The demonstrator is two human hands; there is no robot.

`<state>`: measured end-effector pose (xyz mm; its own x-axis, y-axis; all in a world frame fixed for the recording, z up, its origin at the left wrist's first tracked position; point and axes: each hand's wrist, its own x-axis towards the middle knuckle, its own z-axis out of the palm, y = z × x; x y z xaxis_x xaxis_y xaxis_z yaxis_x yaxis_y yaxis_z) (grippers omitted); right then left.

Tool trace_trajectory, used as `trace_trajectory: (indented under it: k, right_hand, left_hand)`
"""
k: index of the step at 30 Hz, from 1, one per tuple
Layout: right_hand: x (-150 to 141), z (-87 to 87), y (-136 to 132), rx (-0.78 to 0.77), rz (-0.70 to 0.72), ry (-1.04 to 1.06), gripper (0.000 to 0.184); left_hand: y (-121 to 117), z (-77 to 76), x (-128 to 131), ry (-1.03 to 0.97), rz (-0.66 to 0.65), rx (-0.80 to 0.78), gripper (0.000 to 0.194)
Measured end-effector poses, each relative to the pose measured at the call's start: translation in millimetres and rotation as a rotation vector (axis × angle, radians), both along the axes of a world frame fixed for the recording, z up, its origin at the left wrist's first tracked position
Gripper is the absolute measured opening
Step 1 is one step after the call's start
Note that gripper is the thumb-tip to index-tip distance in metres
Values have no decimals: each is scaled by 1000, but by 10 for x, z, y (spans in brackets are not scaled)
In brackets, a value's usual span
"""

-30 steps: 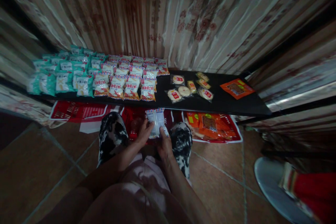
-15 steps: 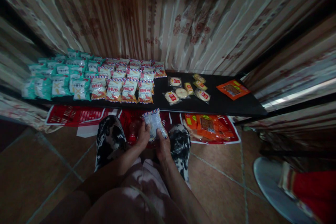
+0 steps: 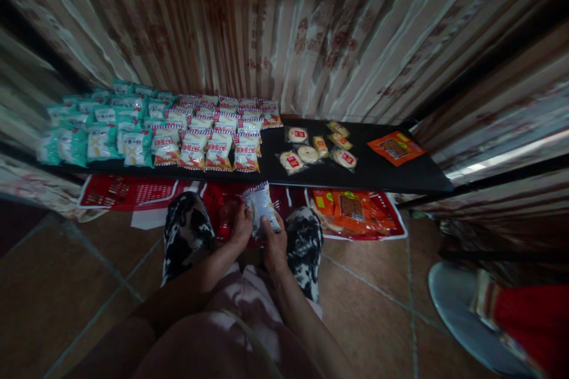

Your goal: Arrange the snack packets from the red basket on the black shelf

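Observation:
Between my knees I hold a small snack bag, its pale printed side facing up and a striped seal along its top edge. My right hand is closed on the lower right of it, thumb lying across the front. At its left edge my left hand is closed on the bag too, the fingertips partly hidden. Just beyond, on a black shelf, similar striped snack bags stand in rows, with teal snack bags to their left.
Right of the bags lie several wrapped round cakes, small yellow packets and an orange packet. Red baskets sit under the shelf, the right one holding orange packets. A grey stool with red cloth is at right.
The snack bag has tilted slightly in my hands, and my right thumb has shifted a little to the left on it. The things on the shelf stay in place.

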<state>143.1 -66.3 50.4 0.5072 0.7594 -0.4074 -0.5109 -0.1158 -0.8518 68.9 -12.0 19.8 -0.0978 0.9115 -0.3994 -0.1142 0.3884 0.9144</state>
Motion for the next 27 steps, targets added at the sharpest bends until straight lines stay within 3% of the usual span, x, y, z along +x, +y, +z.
trace_trajectory:
  k: [4, 9, 14, 18, 27]
  right_hand:
    - [16, 14, 3, -6, 1, -90, 62]
    - [37, -40, 25, 37, 30, -196, 63]
    - [77, -138, -9, 56, 49, -630, 50]
    - [98, -169, -60, 109, 164, -957, 45]
    - [10, -265, -193, 185, 323, -1330, 62]
  left_hand:
    - [16, 36, -7, 90, 55, 13, 23]
    - [65, 129, -31, 44, 35, 49, 18]
    - [50, 199, -41, -70, 36, -34, 23]
    - [-5, 256, -30, -248, 14, -102, 37]
    - [1, 325, -30, -326, -56, -67, 47]
